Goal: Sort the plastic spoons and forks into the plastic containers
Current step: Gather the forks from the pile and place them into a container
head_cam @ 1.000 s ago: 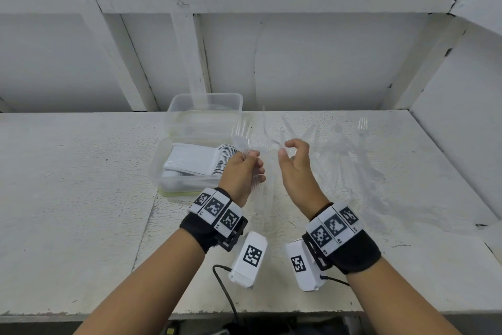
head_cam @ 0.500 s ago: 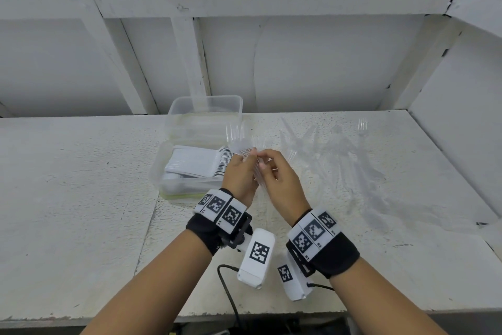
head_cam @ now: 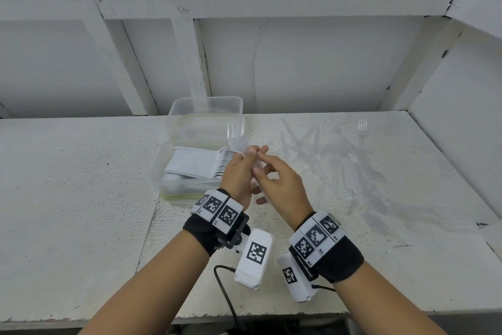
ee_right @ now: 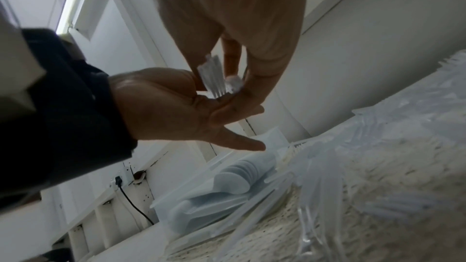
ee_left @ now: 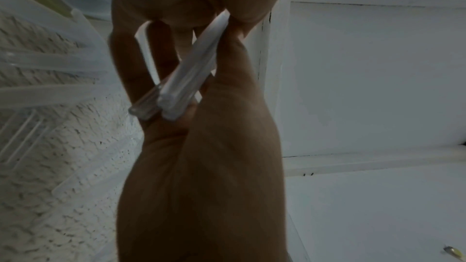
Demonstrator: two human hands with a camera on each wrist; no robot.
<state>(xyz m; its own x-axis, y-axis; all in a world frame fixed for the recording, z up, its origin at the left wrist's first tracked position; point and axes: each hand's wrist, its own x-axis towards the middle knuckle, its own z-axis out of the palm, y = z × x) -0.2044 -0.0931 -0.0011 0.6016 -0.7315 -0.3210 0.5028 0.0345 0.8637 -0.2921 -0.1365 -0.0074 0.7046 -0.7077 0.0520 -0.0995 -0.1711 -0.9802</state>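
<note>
1. White counter point(head_cam: 81, 198): clear forks point(head_cam: 339, 160) scattered far right, unsorted.
2. Near container point(head_cam: 163, 171): holds a white stack, probably spoons; far container point(head_cam: 206, 106) looks almost bare. Sorting partly done.
3. Left hand point(head_cam: 239, 174): grip clamped on fork bundle point(ee_left: 186, 79), above counter.
4. Right hand point(head_cam: 282, 182): fingertips point(head_cam: 262, 150) pinching that bundle.

- The loose clear cutlery point(head_cam: 339, 155) on the table point(head_cam: 81, 198) blends into the white surface; spoons and forks cannot be told apart.
- The left hand point(head_cam: 239, 174) hides most of the bundle of clear cutlery point(ee_left: 186, 79) it grips.
- How many pieces the bundle holds is unclear.
- The far container point(head_cam: 206, 117) has contents too faint to read.
</note>
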